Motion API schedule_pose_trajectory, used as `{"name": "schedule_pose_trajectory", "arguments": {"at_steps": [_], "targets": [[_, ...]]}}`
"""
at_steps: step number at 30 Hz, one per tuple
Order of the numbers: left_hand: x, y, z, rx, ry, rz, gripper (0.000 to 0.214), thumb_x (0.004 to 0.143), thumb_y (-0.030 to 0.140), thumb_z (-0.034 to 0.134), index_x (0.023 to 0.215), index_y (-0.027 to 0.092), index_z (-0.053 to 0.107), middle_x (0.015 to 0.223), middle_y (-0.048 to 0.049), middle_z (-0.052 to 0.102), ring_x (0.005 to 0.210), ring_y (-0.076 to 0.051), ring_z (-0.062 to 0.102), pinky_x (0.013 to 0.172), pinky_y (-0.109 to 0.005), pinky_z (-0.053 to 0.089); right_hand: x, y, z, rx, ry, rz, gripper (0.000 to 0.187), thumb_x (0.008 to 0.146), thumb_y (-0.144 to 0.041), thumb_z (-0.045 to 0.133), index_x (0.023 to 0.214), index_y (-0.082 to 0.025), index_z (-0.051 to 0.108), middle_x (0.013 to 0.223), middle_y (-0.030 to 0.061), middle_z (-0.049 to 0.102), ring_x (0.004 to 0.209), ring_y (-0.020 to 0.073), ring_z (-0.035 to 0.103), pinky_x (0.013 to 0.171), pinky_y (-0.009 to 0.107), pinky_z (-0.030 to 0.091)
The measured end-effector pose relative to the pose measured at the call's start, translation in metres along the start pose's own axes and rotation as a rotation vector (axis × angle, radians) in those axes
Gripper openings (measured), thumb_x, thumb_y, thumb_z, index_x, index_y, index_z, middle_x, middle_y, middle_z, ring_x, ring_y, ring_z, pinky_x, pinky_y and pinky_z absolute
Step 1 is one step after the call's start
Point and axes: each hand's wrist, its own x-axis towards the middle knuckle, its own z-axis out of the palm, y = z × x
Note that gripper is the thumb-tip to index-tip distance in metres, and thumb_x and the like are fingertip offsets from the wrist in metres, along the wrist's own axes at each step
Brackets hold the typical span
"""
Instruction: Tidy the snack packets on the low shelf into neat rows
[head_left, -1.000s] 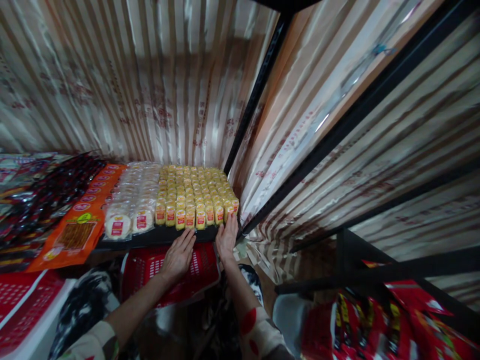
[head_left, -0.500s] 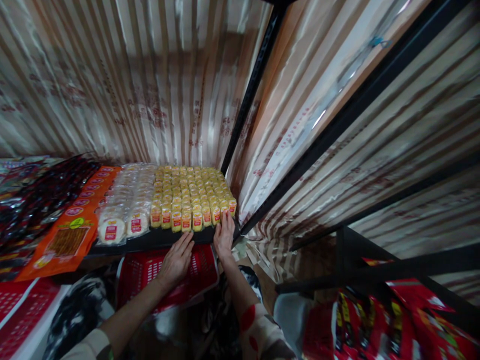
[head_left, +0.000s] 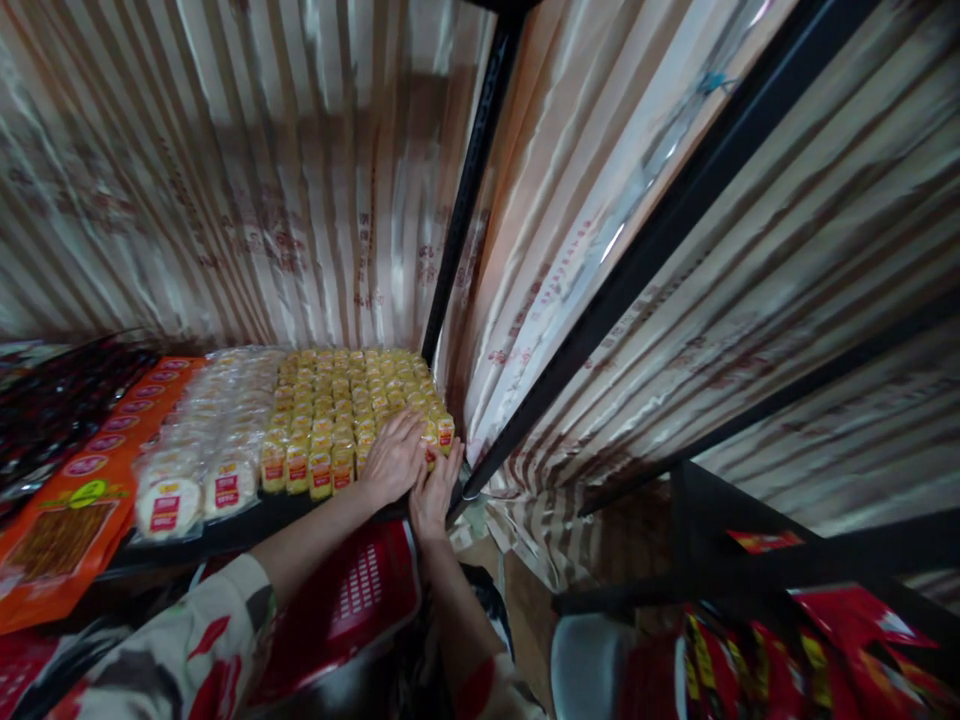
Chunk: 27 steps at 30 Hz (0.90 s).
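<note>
Rows of small yellow wrapped snack packs (head_left: pixel 341 425) stand tightly packed on a dark shelf, with red labels facing front. My left hand (head_left: pixel 395 458) lies over the front rows near their right end, fingers stretched out on the tops and hiding some packs. Close beside it, my right hand (head_left: pixel 437 490) touches the front of the rightmost packs, its fingers extended upward. Neither hand lifts a pack. Left of the yellow packs are round white wrapped snacks (head_left: pixel 229 485) in two rows, then orange snack bags (head_left: pixel 71 535).
A black shelf post (head_left: pixel 469 190) rises behind the right end of the rows, and a slanted black bar (head_left: pixel 592 320) crosses to the right. Below the shelf edge is a red plastic basket (head_left: pixel 360 590). Red packages (head_left: pixel 772 660) sit at lower right. Striped sheeting (head_left: pixel 300 150) hangs behind.
My left hand has moved right and up from the shelf's front edge onto the packs beside my right hand. My right hand stays at the right end. The view has shifted right.
</note>
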Motion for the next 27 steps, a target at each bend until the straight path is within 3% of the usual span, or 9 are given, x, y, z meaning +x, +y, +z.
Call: {"name": "schedule_pose_trajectory", "arguments": {"at_steps": [5,9,17,27], "targets": [[0.048,-0.004,0.021,0.078,-0.14,-0.022,0.045,0.093,0.029,0.029,0.128,0.011,0.049,0.134,-0.0107,0.052,0.136,-0.027,0.028,0.111,-0.053,0.022,0.002,0.004,0.005,0.012,0.014,0.053,0.032,0.092,-0.027,0.032,0.108,-0.009,0.053,0.151,0.0215,0.017,0.142,0.0268,0.004,0.109,0.054,0.023],[0.067,-0.008,0.034,0.136,-0.218,0.035,0.043,0.092,0.03,0.029,0.125,0.014,0.052,0.132,-0.0115,0.054,0.135,-0.027,0.03,0.111,-0.057,0.015,0.006,0.006,0.008,0.038,-0.01,0.08,0.032,0.091,-0.026,0.034,0.111,-0.009,0.051,0.15,0.0216,0.02,0.142,0.0266,0.009,0.11,0.052,0.024],[0.071,-0.011,0.041,0.165,-0.351,0.067,0.04,0.092,0.025,0.029,0.12,0.01,0.054,0.129,-0.0155,0.055,0.123,-0.024,0.047,0.113,-0.053,0.011,0.009,0.005,0.013,0.086,-0.026,0.109,0.034,0.089,-0.026,0.035,0.117,-0.011,0.047,0.145,0.0209,0.032,0.139,0.0248,0.023,0.108,0.048,0.03],[0.07,-0.008,0.028,0.134,-0.362,0.078,0.034,0.092,0.025,0.032,0.111,0.015,0.058,0.121,-0.0106,0.061,0.116,-0.021,0.052,0.112,-0.05,0.013,0.011,-0.002,0.006,0.073,0.006,0.101,0.031,0.087,-0.025,0.036,0.112,-0.011,0.049,0.142,0.0212,0.036,0.136,0.0256,0.028,0.105,0.05,0.032]]}}
